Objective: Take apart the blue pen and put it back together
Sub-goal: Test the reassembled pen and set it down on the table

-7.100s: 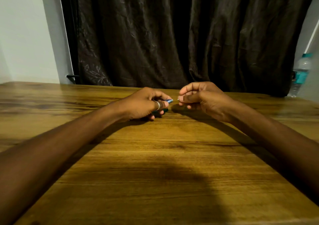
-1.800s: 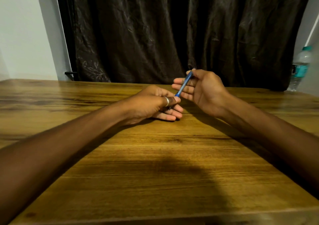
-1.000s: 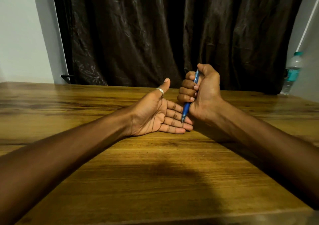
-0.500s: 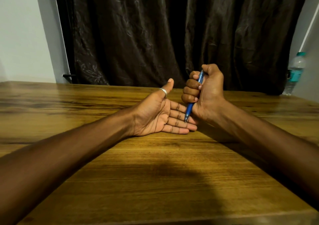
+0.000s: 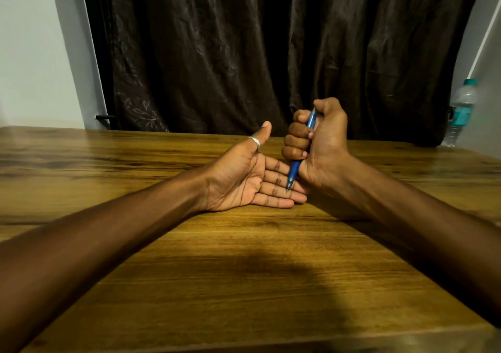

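Observation:
The blue pen [image 5: 293,169] stands nearly upright in my right hand [image 5: 317,144], which is closed in a fist around its barrel with the thumb over the top end. The pen's tip points down and touches the fingers of my left hand [image 5: 244,179]. That hand lies palm up on the wooden table [image 5: 244,271], fingers stretched out and thumb raised, a silver ring on the thumb. It holds nothing. Most of the pen's barrel is hidden inside the fist.
A dark curtain [image 5: 271,54] hangs behind the table's far edge. A clear water bottle [image 5: 461,111] with a teal label stands at the far right, by the wall. Both forearms rest across the table toward the middle.
My left hand has let go of the pen and turned palm up. My right hand took the pen into a fist, tip down on the left fingers. In the last second little has moved.

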